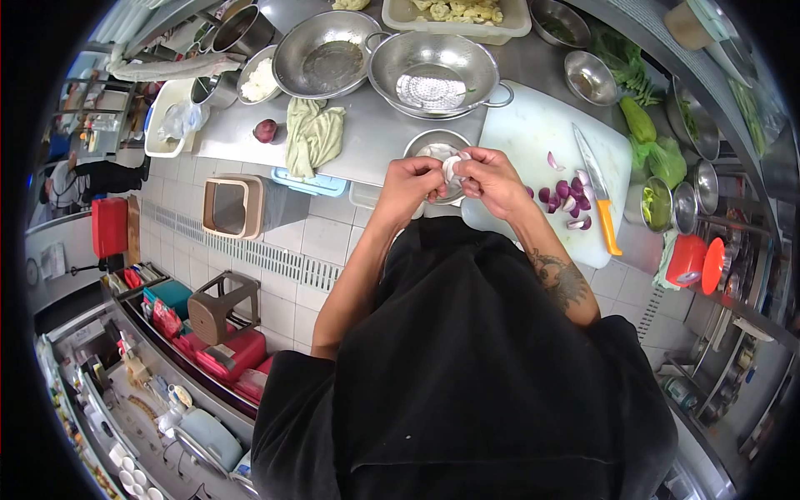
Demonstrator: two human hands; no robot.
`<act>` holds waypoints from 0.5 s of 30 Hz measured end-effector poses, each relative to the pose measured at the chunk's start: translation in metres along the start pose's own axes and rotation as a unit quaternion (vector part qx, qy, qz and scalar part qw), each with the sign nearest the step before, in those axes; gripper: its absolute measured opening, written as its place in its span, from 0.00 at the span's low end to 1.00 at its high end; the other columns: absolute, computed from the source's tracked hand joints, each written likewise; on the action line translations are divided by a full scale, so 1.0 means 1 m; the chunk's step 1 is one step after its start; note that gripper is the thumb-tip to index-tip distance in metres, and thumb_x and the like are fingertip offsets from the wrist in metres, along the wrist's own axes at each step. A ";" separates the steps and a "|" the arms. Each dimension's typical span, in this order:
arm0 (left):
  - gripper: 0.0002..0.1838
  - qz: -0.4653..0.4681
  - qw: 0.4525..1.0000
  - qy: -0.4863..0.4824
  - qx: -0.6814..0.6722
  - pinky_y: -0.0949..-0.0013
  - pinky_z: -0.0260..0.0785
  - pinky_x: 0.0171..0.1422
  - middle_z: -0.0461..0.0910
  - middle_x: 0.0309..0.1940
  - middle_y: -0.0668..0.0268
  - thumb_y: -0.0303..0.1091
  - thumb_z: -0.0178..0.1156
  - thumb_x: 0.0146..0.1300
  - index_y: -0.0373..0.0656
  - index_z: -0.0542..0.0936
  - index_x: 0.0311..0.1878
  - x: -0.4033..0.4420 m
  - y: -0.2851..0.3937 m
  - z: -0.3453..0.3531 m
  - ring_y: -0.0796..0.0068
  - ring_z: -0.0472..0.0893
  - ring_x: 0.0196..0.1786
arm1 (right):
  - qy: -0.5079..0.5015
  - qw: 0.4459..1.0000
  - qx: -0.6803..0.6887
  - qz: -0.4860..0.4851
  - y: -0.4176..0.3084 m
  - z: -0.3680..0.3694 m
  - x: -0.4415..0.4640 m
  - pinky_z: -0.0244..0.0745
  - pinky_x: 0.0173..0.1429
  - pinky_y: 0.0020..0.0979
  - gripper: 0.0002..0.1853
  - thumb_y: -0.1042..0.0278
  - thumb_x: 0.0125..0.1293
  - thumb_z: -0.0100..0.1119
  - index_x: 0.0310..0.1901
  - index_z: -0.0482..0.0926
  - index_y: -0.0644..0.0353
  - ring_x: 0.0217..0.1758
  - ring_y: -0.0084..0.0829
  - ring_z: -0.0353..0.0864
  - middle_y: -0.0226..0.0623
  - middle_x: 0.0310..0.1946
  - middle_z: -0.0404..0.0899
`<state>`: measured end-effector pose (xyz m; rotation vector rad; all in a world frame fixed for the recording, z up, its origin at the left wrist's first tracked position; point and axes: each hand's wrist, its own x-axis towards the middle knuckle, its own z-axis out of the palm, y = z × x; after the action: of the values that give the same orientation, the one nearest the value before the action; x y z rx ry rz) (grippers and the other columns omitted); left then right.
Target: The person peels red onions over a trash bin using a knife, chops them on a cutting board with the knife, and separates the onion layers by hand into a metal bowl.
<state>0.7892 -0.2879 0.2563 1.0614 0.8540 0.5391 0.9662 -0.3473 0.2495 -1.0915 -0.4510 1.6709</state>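
Observation:
Both hands meet over a small steel bowl (414, 148) at the counter's front edge. Between the fingertips is a whitish, rounded piece that looks like a garlic bulb (451, 169). My left hand (412, 185) pinches it from the left, and my right hand (497, 182) grips it from the other side. More whitish pieces show in the bowl, partly hidden by my fingers. Right of my right hand, cut purple onion pieces (569, 195) lie on a white cutting board (533, 125). A knife (607, 218) with a yellow handle rests beside them.
Behind the bowl stand a steel colander (496, 75) and a wide steel basin (292, 58). A green cloth (314, 137) hangs over the counter edge near a red onion (265, 130). Green vegetables (637, 119) and several bowls line the right. A bin (242, 206) and a stool (218, 310) stand on the floor.

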 end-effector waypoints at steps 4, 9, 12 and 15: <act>0.07 -0.060 0.991 0.031 -0.113 0.76 0.68 0.30 0.81 0.24 0.64 0.22 0.57 0.61 0.31 0.84 0.37 0.002 0.000 0.002 0.80 0.78 0.26 | -0.003 1.000 0.005 0.005 -0.003 0.002 0.000 0.53 0.24 0.22 0.04 0.73 0.66 0.65 0.38 0.81 0.64 0.21 0.13 0.61 0.20 0.22 0.70; 0.09 -0.004 0.993 0.104 -0.056 0.75 0.68 0.32 0.81 0.24 0.63 0.22 0.57 0.59 0.29 0.83 0.39 0.003 -0.003 0.002 0.79 0.77 0.25 | 0.026 0.991 -0.128 -0.021 -0.006 0.006 -0.001 0.54 0.24 0.21 0.07 0.69 0.65 0.67 0.39 0.84 0.64 0.22 0.12 0.64 0.21 0.22 0.73; 0.09 0.033 0.992 0.118 0.019 0.77 0.68 0.32 0.82 0.25 0.64 0.23 0.58 0.59 0.30 0.83 0.39 -0.002 0.003 0.009 0.81 0.76 0.26 | 0.027 0.984 -0.169 -0.052 0.000 0.006 0.002 0.63 0.27 0.22 0.08 0.69 0.63 0.67 0.41 0.85 0.65 0.24 0.14 0.69 0.24 0.25 0.78; 0.08 0.034 0.990 0.135 0.034 0.78 0.68 0.32 0.83 0.25 0.65 0.24 0.61 0.58 0.30 0.84 0.39 -0.004 0.008 0.012 0.82 0.77 0.27 | 0.039 0.956 -0.259 -0.129 0.002 0.006 0.005 0.73 0.33 0.25 0.10 0.69 0.60 0.68 0.41 0.85 0.66 0.28 0.18 0.76 0.29 0.29 0.83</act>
<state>0.7968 -0.2940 0.2679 1.0971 1.0820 0.7259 0.9596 -0.3421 0.2488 -1.4000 -0.9737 1.3011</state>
